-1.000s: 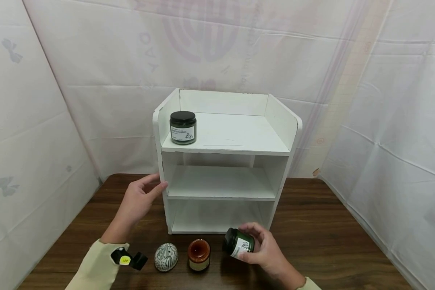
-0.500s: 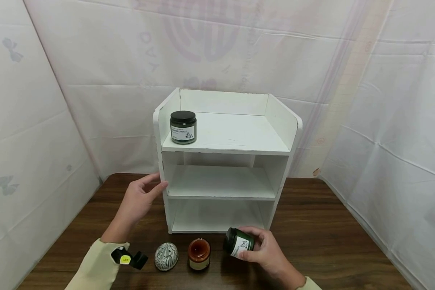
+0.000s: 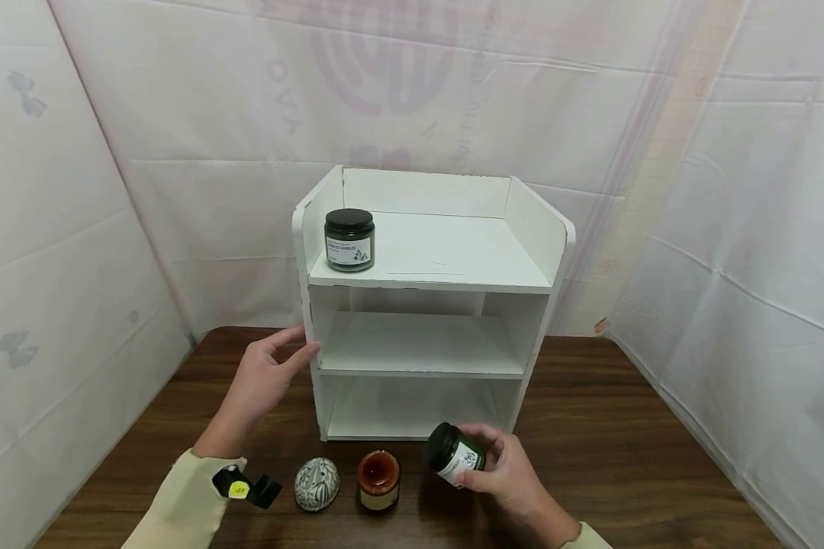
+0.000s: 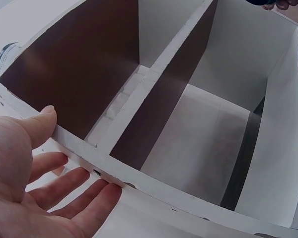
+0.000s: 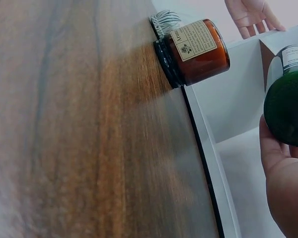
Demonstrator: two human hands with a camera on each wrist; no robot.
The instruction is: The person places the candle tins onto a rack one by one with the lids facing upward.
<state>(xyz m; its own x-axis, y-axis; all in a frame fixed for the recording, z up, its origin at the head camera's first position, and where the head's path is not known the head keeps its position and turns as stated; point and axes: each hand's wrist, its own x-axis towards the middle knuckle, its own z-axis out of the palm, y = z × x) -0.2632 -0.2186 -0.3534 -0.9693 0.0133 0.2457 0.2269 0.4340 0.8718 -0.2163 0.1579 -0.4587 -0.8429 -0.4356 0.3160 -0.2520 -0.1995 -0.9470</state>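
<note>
The dark green glass candle jar with black lid (image 3: 455,459) is held tilted above the table, just before the shelf's lowest opening, the right hand (image 3: 504,476) curled around it. Tilted like this it may slip and hit the amber jar (image 3: 378,479) beside it. The left hand (image 3: 264,379) – fingers straight – steadies the white wooden three-level shelf (image 3: 539,252). The dark wooden table (image 3: 625,465) stands between white sheet walls.

A matt white painted shelf unit (image 3: 431,252) stands on a smooth dark wood-grain table (image 3: 618,465); the amber jar (image 3: 378,479) is glossy glass.
</note>
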